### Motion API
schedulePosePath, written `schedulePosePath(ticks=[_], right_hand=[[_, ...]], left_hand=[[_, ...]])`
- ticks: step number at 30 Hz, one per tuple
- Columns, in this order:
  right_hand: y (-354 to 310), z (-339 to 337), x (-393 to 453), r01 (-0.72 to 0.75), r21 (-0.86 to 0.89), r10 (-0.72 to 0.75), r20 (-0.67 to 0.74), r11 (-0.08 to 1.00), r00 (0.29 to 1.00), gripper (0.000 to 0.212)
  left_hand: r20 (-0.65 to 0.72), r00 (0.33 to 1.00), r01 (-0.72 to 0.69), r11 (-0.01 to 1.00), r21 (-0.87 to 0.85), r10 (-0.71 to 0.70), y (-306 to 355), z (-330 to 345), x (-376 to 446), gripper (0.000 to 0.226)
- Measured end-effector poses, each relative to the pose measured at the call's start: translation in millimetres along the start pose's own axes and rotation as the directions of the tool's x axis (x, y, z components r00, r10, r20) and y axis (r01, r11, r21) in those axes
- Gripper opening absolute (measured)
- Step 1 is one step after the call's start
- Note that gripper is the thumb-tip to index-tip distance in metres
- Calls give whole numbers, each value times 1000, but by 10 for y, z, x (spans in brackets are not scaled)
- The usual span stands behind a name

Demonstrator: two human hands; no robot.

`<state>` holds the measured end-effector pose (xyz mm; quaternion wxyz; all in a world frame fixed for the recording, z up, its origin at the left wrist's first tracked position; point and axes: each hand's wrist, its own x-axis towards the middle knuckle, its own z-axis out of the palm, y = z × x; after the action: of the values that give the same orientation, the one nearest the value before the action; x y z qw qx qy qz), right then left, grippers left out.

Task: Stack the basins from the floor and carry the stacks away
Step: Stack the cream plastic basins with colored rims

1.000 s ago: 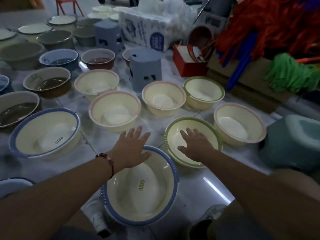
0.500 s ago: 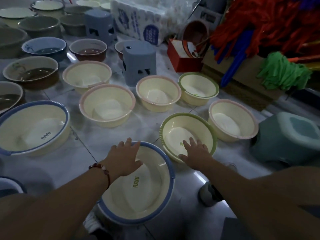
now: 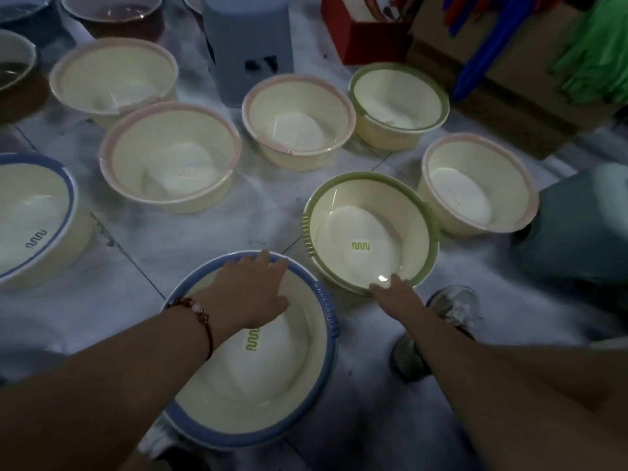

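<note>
— Where are the basins right now?

— Spread over the pale tiled floor (image 3: 190,266). The blue-rimmed basin (image 3: 251,379) sits nearest the person, and the green-rimmed basin (image 3: 370,232) is just beside it on the right, its far side looking slightly raised.

— And the hands?

— The left hand (image 3: 248,294) lies over the far rim of the blue-rimmed basin, fingers bent down over the edge, thumb inside the bowl. A red bead bracelet (image 3: 193,311) is on that wrist. The right hand (image 3: 394,294) has the near rim of the green-rimmed basin; the fingers reach to the lip, but how tightly they close on it I cannot tell from here.

— What else is around them?

— Beyond, three pink-rimmed basins (image 3: 170,158) and a smaller green-rimmed one (image 3: 397,103), all upright and apart. Another pink-rimmed one (image 3: 475,185) stands just right of the held green basin. A second blue-rimmed basin (image 3: 30,219) is off to the left. A grey-blue stool (image 3: 248,45) stands at the back, a red box (image 3: 367,39) beside it. A shoe (image 3: 455,304) shows near the right forearm.
</note>
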<state>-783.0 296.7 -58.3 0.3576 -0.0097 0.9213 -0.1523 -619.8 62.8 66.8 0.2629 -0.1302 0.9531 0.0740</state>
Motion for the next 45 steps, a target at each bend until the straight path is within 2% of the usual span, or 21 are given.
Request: schedulePosePath(ticks=[1, 3, 4, 6, 8, 9, 11, 17, 21, 25, 30, 34, 36, 37, 40, 42, 45], right_hand=[[3, 6, 34, -70, 158, 76, -29, 985, 997, 74], [-3, 27, 99, -187, 433, 236, -62, 882, 970, 65], [-14, 41, 126, -241, 560, 304, -20, 793, 953, 62], [-51, 70, 207, -360, 776, 350, 191, 518, 917, 55], [-123, 61, 253, -411, 876, 336, 318, 253, 886, 55], [-138, 49, 283, -408, 897, 336, 336, 168, 880, 52], [-172, 15, 290, -407, 909, 352, 353, 91, 867, 43], [-372, -118, 265, -465, 879, 340, 408, 103, 847, 34], [-589, -375, 154, -465, 882, 314, 422, 73, 851, 14], [-737, -647, -121, -467, 883, 313, 429, 52, 847, 20], [-808, -831, -535, -423, 895, 247, 382, 140, 891, 12], [-887, -963, -914, -325, 907, 166, 289, 269, 943, 12], [-956, -1018, -1145, -294, 902, 114, 272, 316, 956, 11], [-993, -1033, -1259, -285, 897, 92, 270, 338, 959, 12], [-1088, -1031, -1551, -264, 866, 38, 274, 425, 961, 11], [-1145, -968, -1722, -241, 830, -14, 287, 503, 958, 8], [-1198, -772, -1939, -201, 751, -81, 321, 629, 944, 8]], left_hand=[[3, 1000, -3, 1000, -4, 3, 1, -3, 39, 74], [15, 1000, -6, 1000, -2, 6, 0, 4, 105, 73], [23, 1000, -5, 1000, -5, 5, -3, 10, 132, 73], [38, 999, -4, 1000, -15, 4, -9, 25, 179, 73], [35, 999, -6, 1000, -20, 6, -9, 37, 212, 72], [31, 999, -5, 1000, -22, 6, -5, 35, 222, 71], [31, 999, -4, 1000, -25, 5, 4, 38, 233, 69], [56, 998, 2, 999, -36, 0, -81, 17, 198, 68], [89, 996, 29, 999, -18, -28, -138, -76, 105, 64], [59, 997, 60, 993, -106, -54, -223, -137, -15, 58], [45, 996, 89, 927, -364, -78, -457, -228, -142, 52], [23, 986, 152, 847, -509, -163, -550, -309, -383, 63], [10, 982, 154, 765, -625, -190, -585, -316, -523, 54], [4, 977, 153, 691, -707, -212, -597, -313, -607, 52], [125, 952, 206, 283, -937, -279, -644, -287, -859, 71], [183, 944, 213, 85, -973, -276, -706, -234, -1007, 75], [239, 919, 237, -46, -970, -313, -815, -108, -1190, 60]])
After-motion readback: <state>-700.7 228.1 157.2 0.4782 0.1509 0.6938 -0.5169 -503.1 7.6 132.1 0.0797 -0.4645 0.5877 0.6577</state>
